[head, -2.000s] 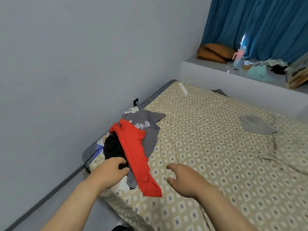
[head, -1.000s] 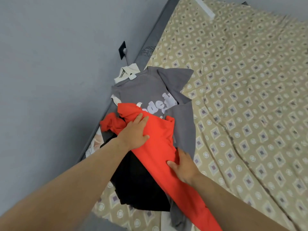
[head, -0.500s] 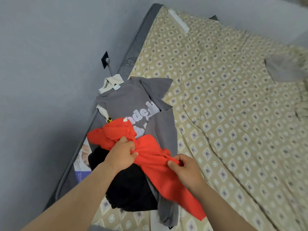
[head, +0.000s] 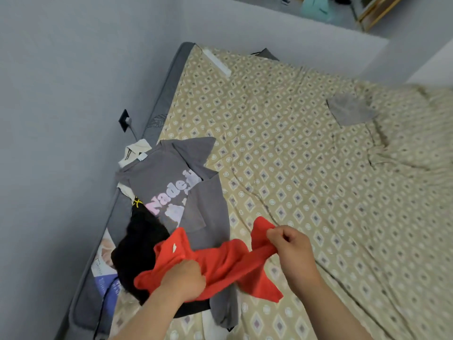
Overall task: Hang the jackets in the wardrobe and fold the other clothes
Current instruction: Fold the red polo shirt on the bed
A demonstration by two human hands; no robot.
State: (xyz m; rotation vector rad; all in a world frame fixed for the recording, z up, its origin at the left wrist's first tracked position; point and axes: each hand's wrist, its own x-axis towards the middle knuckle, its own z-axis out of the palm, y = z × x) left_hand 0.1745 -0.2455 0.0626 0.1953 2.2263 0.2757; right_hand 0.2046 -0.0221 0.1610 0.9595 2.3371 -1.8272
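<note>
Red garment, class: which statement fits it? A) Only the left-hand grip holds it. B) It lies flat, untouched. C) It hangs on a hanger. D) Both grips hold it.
D: the left-hand grip and the right-hand grip each clutch a bunch of the red garment.

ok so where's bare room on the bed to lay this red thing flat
The widest bare sheet lies between the grey t-shirt and the small grey cloth, up to the white strip. Crowded: the wall-side edge, where grey t-shirt and black garment overlap beneath the held red garment.
</note>
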